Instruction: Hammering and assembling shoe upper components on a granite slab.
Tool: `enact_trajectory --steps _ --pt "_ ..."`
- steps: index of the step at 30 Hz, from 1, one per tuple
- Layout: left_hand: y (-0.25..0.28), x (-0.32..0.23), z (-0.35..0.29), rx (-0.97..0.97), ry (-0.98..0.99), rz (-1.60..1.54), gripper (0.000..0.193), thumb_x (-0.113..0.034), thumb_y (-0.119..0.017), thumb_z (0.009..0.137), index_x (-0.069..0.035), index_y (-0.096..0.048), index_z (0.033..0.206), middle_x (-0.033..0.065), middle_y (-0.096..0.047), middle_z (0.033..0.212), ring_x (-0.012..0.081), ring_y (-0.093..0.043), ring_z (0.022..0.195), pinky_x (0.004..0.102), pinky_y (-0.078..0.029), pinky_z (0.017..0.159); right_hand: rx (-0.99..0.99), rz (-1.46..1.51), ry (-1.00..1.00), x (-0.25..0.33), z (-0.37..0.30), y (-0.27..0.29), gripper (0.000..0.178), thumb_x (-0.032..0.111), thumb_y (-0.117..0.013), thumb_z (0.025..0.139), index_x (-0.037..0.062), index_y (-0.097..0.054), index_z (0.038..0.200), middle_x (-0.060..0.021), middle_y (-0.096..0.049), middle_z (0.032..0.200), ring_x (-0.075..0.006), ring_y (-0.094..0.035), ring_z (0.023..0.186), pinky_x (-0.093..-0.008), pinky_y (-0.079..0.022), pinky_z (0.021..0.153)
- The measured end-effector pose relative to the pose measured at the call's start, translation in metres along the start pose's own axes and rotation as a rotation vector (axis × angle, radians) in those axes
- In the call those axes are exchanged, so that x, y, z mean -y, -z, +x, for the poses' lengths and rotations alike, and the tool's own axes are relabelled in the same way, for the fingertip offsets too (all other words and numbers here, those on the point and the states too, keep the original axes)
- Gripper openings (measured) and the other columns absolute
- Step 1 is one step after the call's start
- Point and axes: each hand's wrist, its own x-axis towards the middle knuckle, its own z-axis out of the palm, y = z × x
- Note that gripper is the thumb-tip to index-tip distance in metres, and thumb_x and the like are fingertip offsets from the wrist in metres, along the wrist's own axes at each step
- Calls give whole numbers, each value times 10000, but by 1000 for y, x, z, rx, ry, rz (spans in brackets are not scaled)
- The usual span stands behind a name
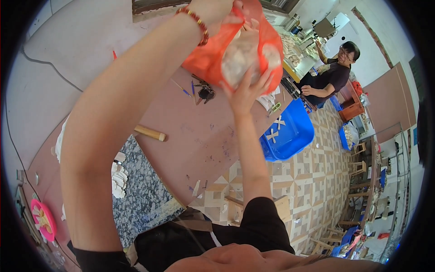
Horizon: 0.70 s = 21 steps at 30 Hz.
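Observation:
A red plastic bag is held up over the far side of the table, its mouth gaping. Pale whitish pieces show inside it, too blurred to name. At the bag's top edge, my left hand has its fingers closed on the plastic; the picture's edge partly cuts it off. Low against the bag's near side, my right hand cups it with fingers spread around the bulge. Just below the bag, a small black tool or clip and thin pens lie on the brownish table.
A blue plastic tub with white cross-shaped pieces stands right of the table. A speckled stone slab bears white pieces, near a wooden stick. A pink dish sits far left. A co-worker is at the back right.

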Motion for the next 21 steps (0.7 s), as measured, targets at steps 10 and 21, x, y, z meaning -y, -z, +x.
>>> enact_trajectory --steps 10,21 --pt "-1 22 31 208 -35 29 285 -143 -654 1039 -15 -539 1266 123 -664 1197 205 -647 1158 352 -543 1007 337 -243 -330 -150 132 -68 1094 444 -987 677 275 -447 1613 -249 -330 1656 -464 -391 1478 -593 -435 1132" --pt "69 7 -200 425 88 807 440 -185 -720 1004 -3 -618 1391 136 -698 1306 232 -694 1162 396 -568 975 469 -139 -630 -348 87 -147 933 342 -774 844 -46 -378 1595 -344 -600 1440 -485 -597 1328 -515 -492 1121"
